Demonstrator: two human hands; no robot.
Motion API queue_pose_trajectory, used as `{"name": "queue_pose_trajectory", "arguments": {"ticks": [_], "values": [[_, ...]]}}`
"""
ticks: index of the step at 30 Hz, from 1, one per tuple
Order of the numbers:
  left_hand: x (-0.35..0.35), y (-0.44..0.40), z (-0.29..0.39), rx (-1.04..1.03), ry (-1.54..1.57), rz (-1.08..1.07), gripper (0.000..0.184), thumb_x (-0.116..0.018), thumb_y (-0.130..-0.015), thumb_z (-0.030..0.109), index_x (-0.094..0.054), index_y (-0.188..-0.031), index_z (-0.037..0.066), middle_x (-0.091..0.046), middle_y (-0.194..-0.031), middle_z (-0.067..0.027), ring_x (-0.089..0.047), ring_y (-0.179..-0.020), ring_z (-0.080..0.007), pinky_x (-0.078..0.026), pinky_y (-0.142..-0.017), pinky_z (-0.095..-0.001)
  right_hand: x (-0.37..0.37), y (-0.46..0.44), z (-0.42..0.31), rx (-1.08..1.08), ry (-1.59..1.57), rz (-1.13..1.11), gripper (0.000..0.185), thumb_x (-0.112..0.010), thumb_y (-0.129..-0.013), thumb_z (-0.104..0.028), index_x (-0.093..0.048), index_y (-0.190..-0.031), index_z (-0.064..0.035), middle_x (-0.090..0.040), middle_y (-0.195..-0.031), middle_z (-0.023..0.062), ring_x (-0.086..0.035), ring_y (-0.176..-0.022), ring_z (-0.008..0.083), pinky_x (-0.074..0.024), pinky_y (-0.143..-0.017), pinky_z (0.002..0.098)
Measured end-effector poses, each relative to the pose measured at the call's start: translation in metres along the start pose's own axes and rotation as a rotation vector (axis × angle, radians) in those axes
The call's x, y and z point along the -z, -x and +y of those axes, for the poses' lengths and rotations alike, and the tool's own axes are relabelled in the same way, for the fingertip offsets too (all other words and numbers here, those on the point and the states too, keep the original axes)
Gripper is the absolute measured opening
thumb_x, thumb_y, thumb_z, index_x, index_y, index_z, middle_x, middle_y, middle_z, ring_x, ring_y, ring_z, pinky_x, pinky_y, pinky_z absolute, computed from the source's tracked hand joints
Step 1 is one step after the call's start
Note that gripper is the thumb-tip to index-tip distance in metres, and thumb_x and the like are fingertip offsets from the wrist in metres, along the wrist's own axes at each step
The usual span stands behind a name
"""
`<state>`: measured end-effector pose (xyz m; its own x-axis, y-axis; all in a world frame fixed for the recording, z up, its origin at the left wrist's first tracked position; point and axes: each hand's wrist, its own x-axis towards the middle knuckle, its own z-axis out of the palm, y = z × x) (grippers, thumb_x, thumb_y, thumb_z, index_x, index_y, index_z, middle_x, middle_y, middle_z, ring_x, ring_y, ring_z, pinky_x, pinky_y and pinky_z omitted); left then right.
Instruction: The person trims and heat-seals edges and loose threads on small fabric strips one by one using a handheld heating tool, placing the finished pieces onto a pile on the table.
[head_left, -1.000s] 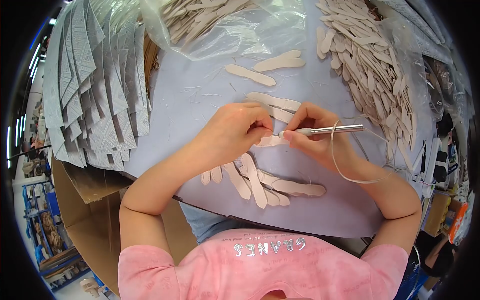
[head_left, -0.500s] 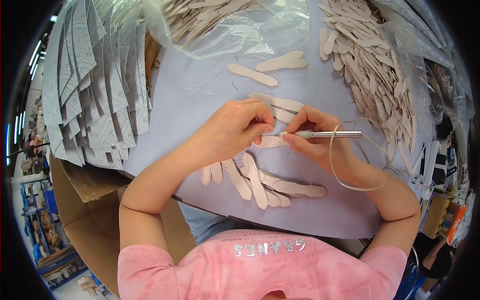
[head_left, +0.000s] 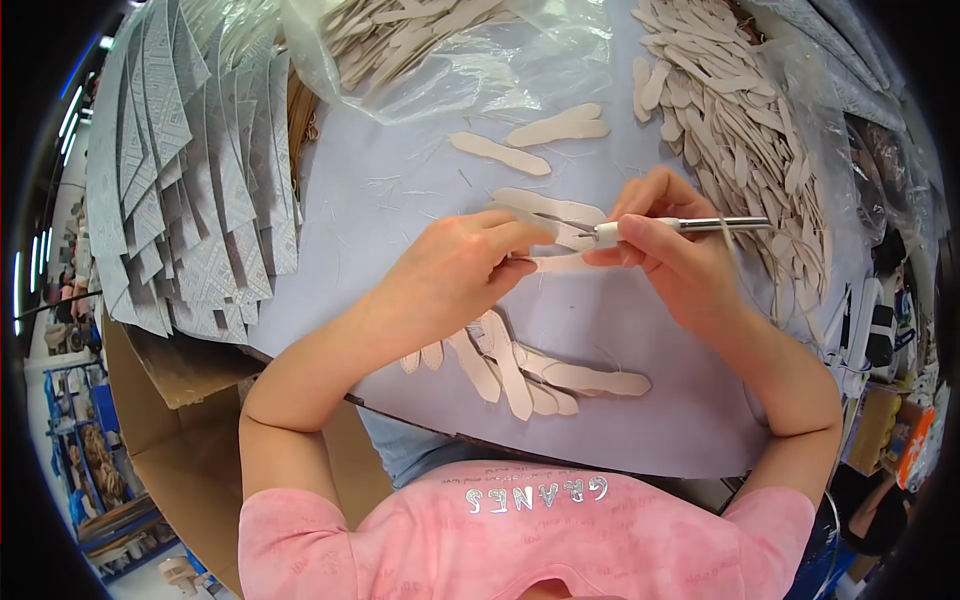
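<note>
Between my two hands lies a pale strip (head_left: 562, 263), its left end pinched under the fingers of my left hand (head_left: 468, 258). My right hand (head_left: 672, 240) grips a pen-like tool (head_left: 695, 225) with a metal shaft, a white collar and a thin tip pointing left; its fingertips are also at the strip's right end. A thin cord runs from the tool's rear. Just above the hands are more pale strips (head_left: 550, 204). Below them, several stitched strips (head_left: 512, 365) overlap in a fan, partly behind my left wrist.
Patterned grey sheets (head_left: 215, 190) hang in layers at the left. A large heap of pale strips (head_left: 745, 130) is at the right, and another lies in clear plastic (head_left: 480, 75) at the top. Loose strips (head_left: 500, 153) and thread bits lie on the table (head_left: 640, 430). A cardboard box (head_left: 190, 450) stands lower left.
My right hand has moved up and right with the tool, opening a gap from my left hand. The tool's tip has left the spot by my left fingertips. My left hand has barely shifted.
</note>
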<state>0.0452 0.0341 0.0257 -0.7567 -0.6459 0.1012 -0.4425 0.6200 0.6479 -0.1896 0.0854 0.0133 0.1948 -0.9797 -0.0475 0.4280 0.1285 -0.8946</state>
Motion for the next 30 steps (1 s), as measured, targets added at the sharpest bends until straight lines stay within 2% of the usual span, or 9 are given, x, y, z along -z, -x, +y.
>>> {"name": "queue_pose_trajectory", "arguments": {"ticks": [5, 6, 9, 13, 16, 20, 24, 28, 30], "values": [[-0.008, 0.007, 0.000, -0.226, -0.311, 0.049, 0.019, -0.067, -0.084, 0.004, -0.062, -0.102, 0.004, -0.058, -0.090, -0.0100, -0.063, -0.075, -0.0310, -0.052, -0.066, -0.0388, -0.005, 0.007, -0.001, 0.060, 0.146, 0.000, 0.013, -0.064, -0.093, -0.007, -0.053, -0.087, -0.0025, -0.058, -0.085, 0.0058, -0.059, -0.071, 0.0087, -0.0604, -0.074, 0.0302], [-0.007, 0.010, 0.003, -0.167, -0.250, 0.032, 0.019, -0.068, -0.084, 0.004, -0.062, -0.102, 0.004, -0.058, -0.090, -0.0101, -0.064, -0.075, -0.0299, -0.052, -0.066, -0.0383, -0.007, 0.008, 0.000, 0.060, 0.147, 0.001, 0.013, -0.064, -0.093, -0.007, -0.053, -0.087, -0.0025, -0.058, -0.085, 0.0058, -0.059, -0.071, 0.0087, -0.0604, -0.074, 0.0302], [-0.005, 0.009, 0.008, -0.045, -0.118, -0.007, 0.020, -0.068, -0.084, 0.004, -0.062, -0.103, 0.003, -0.059, -0.090, -0.0105, -0.064, -0.076, -0.0279, -0.052, -0.066, -0.0372, -0.011, 0.010, 0.004, -0.204, 0.224, 0.056, 0.014, -0.066, -0.092, -0.007, -0.054, -0.088, -0.0021, -0.060, -0.081, 0.0056, -0.059, -0.070, 0.0077, -0.0552, -0.067, 0.0251], [0.000, -0.006, -0.001, 0.040, 0.100, -0.053, 0.017, -0.069, -0.084, 0.004, -0.062, -0.098, 0.001, -0.058, -0.088, -0.0099, -0.065, -0.071, -0.0241, -0.052, -0.063, -0.0353, -0.013, 0.008, 0.012, -0.190, 0.297, 0.073, 0.016, -0.069, -0.091, -0.007, -0.054, -0.088, -0.0017, -0.061, -0.076, 0.0046, -0.059, -0.070, 0.0069, -0.0504, -0.062, 0.0226], [0.007, -0.017, -0.007, 0.201, 0.300, -0.249, 0.012, -0.069, -0.083, 0.003, -0.062, -0.092, 0.000, -0.058, -0.084, -0.0087, -0.065, -0.064, -0.0197, -0.051, -0.059, -0.0326, -0.012, 0.009, 0.015, -0.161, 0.362, 0.067, 0.016, -0.069, -0.091, -0.007, -0.054, -0.087, -0.0020, -0.061, -0.076, 0.0039, -0.058, -0.070, 0.0064, -0.0508, -0.063, 0.0222], [0.011, -0.027, -0.006, 0.257, 0.371, -0.313, 0.005, -0.066, -0.083, 0.002, -0.063, -0.086, -0.001, -0.058, -0.079, -0.0075, -0.066, -0.058, -0.0167, -0.050, -0.055, -0.0306, -0.015, 0.009, 0.016, -0.139, 0.418, 0.070, 0.017, -0.069, -0.090, -0.007, -0.054, -0.087, -0.0022, -0.061, -0.075, 0.0034, -0.057, -0.069, 0.0059, -0.0497, -0.062, 0.0217], [0.010, -0.025, -0.010, 0.194, 0.381, -0.284, 0.003, -0.064, -0.084, 0.002, -0.063, -0.084, -0.001, -0.059, -0.077, -0.0075, -0.067, -0.059, -0.0157, -0.050, -0.052, -0.0282, -0.015, 0.009, 0.015, -0.157, 0.434, 0.076, 0.017, -0.070, -0.089, -0.007, -0.054, -0.087, -0.0023, -0.061, -0.075, 0.0037, -0.057, -0.069, 0.0058, -0.0475, -0.060, 0.0212], [0.012, -0.026, -0.008, 0.309, 0.423, -0.308, 0.002, -0.066, -0.087, 0.001, -0.065, -0.088, -0.001, -0.061, -0.079, -0.0025, -0.066, -0.060, -0.0105, -0.049, -0.049, -0.0232, -0.016, 0.009, 0.015, -0.162, 0.440, 0.076, 0.018, -0.071, -0.089, -0.007, -0.054, -0.087, -0.0022, -0.062, -0.075, 0.0039, -0.057, -0.069, 0.0060, -0.0454, -0.058, 0.0208], [0.012, -0.027, -0.008, 0.283, 0.412, -0.315, 0.002, -0.066, -0.088, 0.001, -0.066, -0.089, 0.000, -0.061, -0.080, -0.0025, -0.066, -0.060, -0.0105, -0.049, -0.049, -0.0231, -0.015, 0.009, 0.016, -0.158, 0.443, 0.079, 0.018, -0.071, -0.089, -0.007, -0.055, -0.087, -0.0021, -0.062, -0.075, 0.0040, -0.057, -0.069, 0.0061, -0.0448, -0.058, 0.0207]]}}
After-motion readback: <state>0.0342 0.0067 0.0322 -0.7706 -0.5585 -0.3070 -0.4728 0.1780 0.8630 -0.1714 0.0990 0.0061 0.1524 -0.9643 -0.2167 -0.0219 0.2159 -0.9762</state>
